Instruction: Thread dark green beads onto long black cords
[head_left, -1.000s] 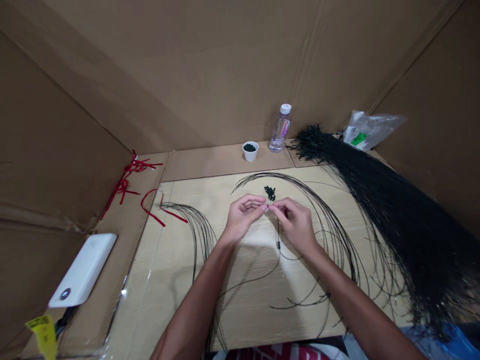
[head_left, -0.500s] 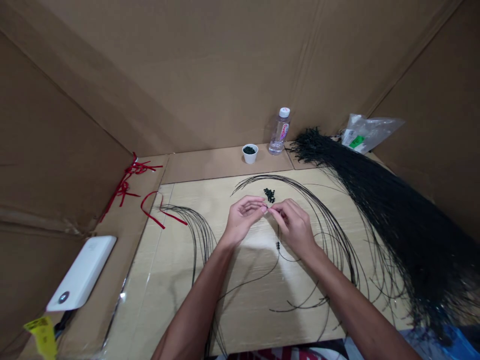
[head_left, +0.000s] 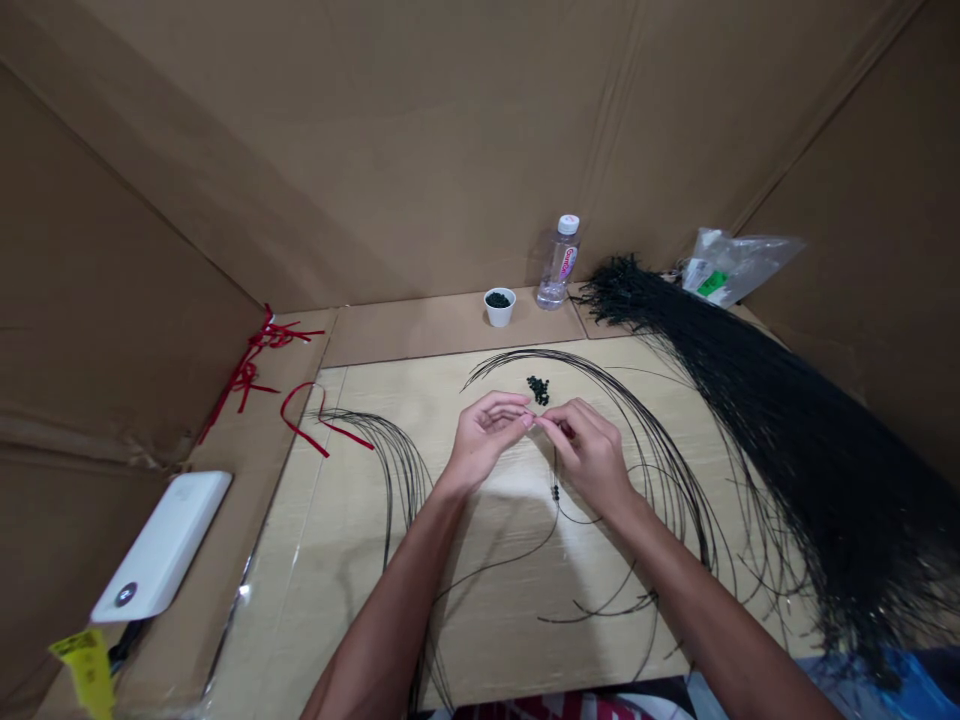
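Cardboard backdrop [head_left: 375, 150], pink-labelled bottle [head_left: 559, 262], left hand [head_left: 484, 440], right hand [head_left: 589, 458], fingers [head_left: 529, 421] together, apparently on cord [head_left: 556, 468].

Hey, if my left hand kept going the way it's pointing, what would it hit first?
Your right hand, probably: the left hand's fingertips point straight at it, almost touching, though depth is unclear from this view.

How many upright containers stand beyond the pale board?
2: a white cup of dark beads and a plastic water bottle to its right, on cardboard beyond the board.
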